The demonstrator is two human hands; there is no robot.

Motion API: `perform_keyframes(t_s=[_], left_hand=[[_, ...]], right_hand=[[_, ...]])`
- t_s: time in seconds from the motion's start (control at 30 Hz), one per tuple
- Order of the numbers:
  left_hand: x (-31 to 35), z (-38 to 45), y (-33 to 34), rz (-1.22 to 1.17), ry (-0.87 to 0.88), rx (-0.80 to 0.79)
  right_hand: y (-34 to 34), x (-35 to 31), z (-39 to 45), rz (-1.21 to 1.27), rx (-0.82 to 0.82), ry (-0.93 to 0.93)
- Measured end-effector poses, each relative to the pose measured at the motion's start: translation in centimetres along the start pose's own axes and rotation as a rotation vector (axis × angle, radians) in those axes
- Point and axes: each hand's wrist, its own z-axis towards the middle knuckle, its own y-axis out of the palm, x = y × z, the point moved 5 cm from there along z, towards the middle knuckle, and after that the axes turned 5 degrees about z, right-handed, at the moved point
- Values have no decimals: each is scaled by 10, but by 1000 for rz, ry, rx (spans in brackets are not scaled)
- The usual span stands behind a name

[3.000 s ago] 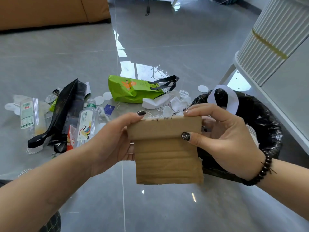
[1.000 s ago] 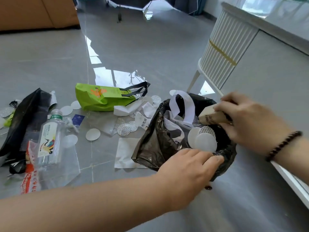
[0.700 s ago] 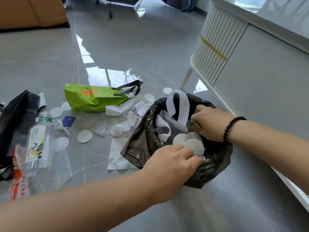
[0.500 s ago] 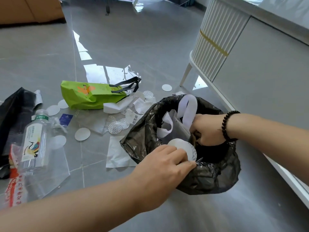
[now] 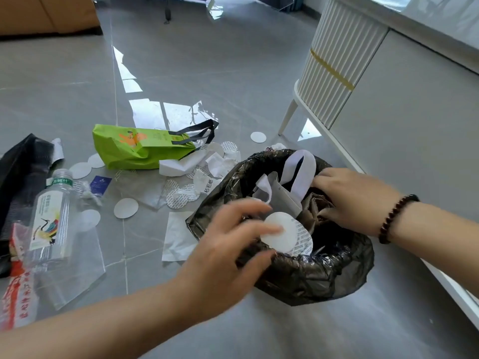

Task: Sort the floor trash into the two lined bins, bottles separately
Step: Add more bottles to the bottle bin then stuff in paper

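Note:
A bin with a black liner point(image 5: 311, 278) stands on the grey floor at the right. Inside it lie crumpled brown cardboard point(image 5: 315, 207), a white bag with a loop handle point(image 5: 302, 167) and white paper discs point(image 5: 282, 234). My right hand point(image 5: 347, 198) reaches into the bin with its fingers resting on the cardboard. Over the bin's near rim, my left hand point(image 5: 230, 239) is blurred, fingers spread and holding nothing. A clear plastic bottle point(image 5: 51, 213) lies on the floor at the left.
A green paper bag point(image 5: 134, 149), a black bag point(image 5: 20, 177), white discs point(image 5: 125, 208), paper scraps point(image 5: 178, 237), a clear plastic sheet point(image 5: 75, 270) and a red-and-white wrapper point(image 5: 18, 288) litter the floor left of the bin. A white ribbed cabinet point(image 5: 337, 60) stands close on the right.
My right hand carried the folded cardboard into the bin and pushed it down among the trash. My left hand gripped the liner's rim, then let go and spread its fingers.

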Motion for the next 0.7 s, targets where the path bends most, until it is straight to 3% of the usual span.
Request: perform_keyframes(t_s=[0.07,0.13,0.2,0.33,0.47,0.57,0.7], left_hand=[[-23,-4,-5,-44,-255,73],[-39,-8,-1,-92,-401,53],[-44,-11,6,-205,-444,44],[-34,-11,15,-328,-424,27],[-44,-12,15,-391,-372,-123],[-93,-30,3,-349,-618,-29],[-174,-73,-14,1,-1037,-72]], right_hand=[[-21,3,-16,118,297,-5],[-42,1,-37,284,616,-60],[-49,-13,-51,359,733,-182],[-37,-67,-65,399,646,-494],[-8,-84,-57,502,450,-564],[7,-75,-52,510,397,-555],[2,-68,-58,257,558,-511]])
